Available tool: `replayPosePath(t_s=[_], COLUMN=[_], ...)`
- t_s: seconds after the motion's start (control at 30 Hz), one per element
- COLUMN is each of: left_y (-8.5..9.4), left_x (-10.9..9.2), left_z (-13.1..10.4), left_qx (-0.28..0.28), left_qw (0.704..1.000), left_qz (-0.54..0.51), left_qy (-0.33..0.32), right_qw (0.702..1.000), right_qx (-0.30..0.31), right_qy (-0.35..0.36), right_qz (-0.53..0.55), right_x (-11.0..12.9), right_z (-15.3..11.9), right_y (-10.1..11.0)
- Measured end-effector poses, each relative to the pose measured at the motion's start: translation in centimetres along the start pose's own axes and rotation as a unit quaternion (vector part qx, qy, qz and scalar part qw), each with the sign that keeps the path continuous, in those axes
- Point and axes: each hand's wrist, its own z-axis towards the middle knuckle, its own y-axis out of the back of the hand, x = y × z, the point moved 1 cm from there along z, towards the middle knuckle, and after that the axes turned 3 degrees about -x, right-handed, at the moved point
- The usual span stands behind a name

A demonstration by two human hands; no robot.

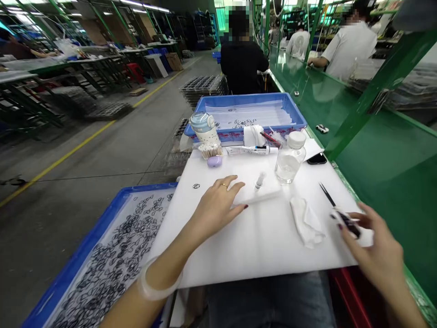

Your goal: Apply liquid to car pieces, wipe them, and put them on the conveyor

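Observation:
My left hand (216, 202) is over the middle of the white foam-like board (239, 255), fingers apart and palm down. A pale, blurred strip (264, 197) runs rightward from near its thumb; I cannot tell whether they touch. At the right edge my right hand (378, 246) has its thumb and fingers around a small white-and-black toy car (348, 224). Black-tipped tweezers (327, 195) lie just beyond the car. Between my hands are a crumpled white cloth (306, 222) and a small clear dropper-like piece (260, 181). A thin black ring (195, 186) lies left of my left hand.
A clear bottle (290, 159), cotton swabs (210, 150), a purple case (215, 161), a tube (252, 150) and a cup (205, 127) line the far side. Blue trays (252, 98) hold black rings. Toy cars (322, 129) sit on the green conveyor (382, 168). Several people work beyond.

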Motion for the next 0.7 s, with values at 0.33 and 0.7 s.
replayPosePath(t_s=[0.33,0.7], left_y=[-5.1,-5.5], left_x=[-1.7,-1.8], left_z=[3.4,3.2], left_qx=[-0.077,-0.076], left_qw=[0.997,0.995], left_qz=[-0.018,-0.06], left_qy=[-0.002,0.026], right_qw=[0.964,0.947], right_qx=[0.006,0.298], right_qy=[-0.146,0.101], right_qz=[-0.221,-0.061], right_x=[-12.8,10.2], right_z=[5.8,9.5], right_y=[6.0,-7.8])
